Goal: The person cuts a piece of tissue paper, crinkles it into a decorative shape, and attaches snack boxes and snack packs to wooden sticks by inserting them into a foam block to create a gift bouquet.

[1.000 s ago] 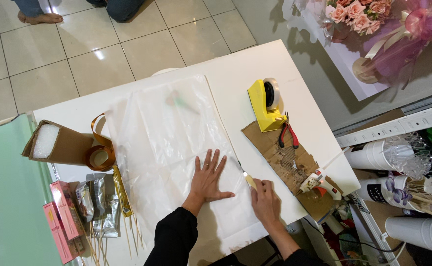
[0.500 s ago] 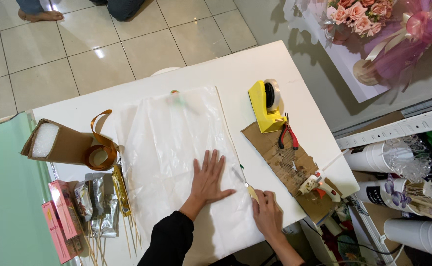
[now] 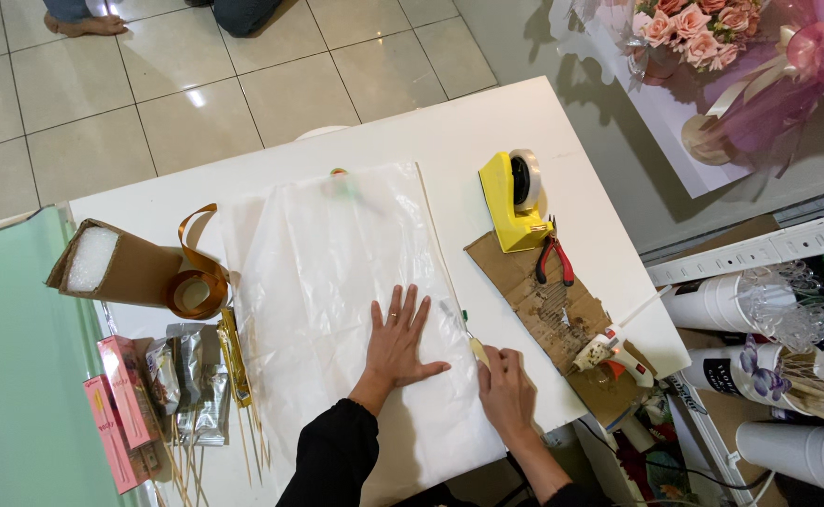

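Observation:
A large translucent white sheet point(image 3: 323, 263) lies spread over the white table point(image 3: 449, 122). My left hand point(image 3: 400, 340) presses flat on it, fingers spread, near its right edge. Just to the right, my right hand point(image 3: 508, 392) grips a slim cutter with a yellow handle point(image 3: 477, 347). The cutter's tip rests at the sheet's right edge, close to my left thumb.
Right of the sheet are a yellow tape dispenser point(image 3: 513, 202), red pliers point(image 3: 554, 260), a cardboard scrap point(image 3: 543, 305) and a glue gun point(image 3: 609, 354). On the left are a gold ribbon roll point(image 3: 196, 286), a brown box point(image 3: 116, 268), foil packets point(image 3: 186, 380), pink packs point(image 3: 116, 413) and skewers point(image 3: 252, 437). A bouquet point(image 3: 712, 47) and white cups point(image 3: 712, 300) stand beyond the table.
My right hand with the cutter has shifted slightly along the sheet's right edge. My left hand stays flat in the same spot.

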